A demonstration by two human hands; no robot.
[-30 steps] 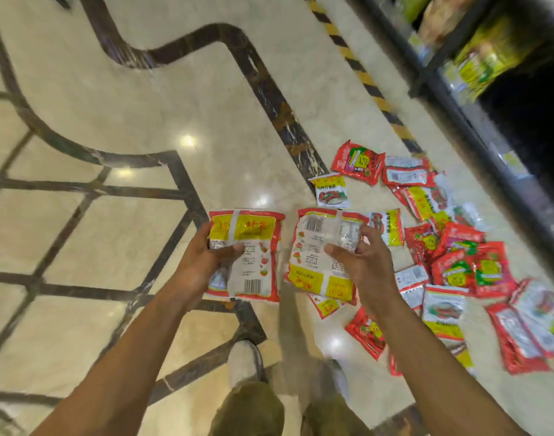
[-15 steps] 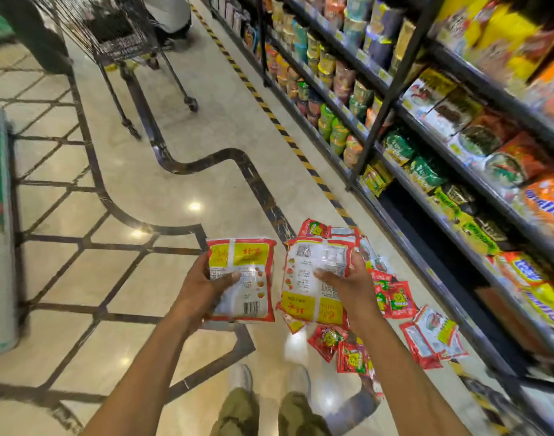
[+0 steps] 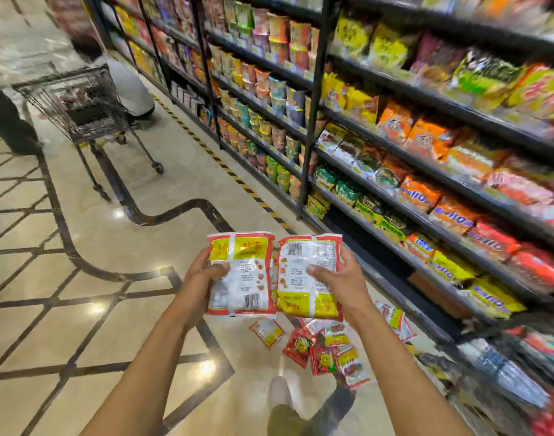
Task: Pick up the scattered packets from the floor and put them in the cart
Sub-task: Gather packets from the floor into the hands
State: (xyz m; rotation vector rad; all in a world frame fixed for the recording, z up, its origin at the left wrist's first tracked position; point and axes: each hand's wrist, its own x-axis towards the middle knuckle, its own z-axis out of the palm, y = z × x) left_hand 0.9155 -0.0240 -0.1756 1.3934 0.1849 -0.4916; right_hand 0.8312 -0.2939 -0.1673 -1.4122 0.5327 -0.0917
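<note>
Hands (image 3: pixel 338 286) gripping packets (image 3: pixel 241 275), cart (image 3: pixel 80 105) ahead, shelves (image 3: pixel 395 146) rt

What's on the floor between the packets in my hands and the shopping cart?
In the head view, only bare tiled floor with dark inlay lines lies between the held packets and the cart. The loose packets lie nearer, by the feet.

Bright overhead light throws small white glare spots on the glossy cream marble floor (image 3: pixel 118 212), while motion blur smears the wide-angle frame's bent edges, worst on the black packet-filled shelves (image 3: pixel 458 146).
</note>
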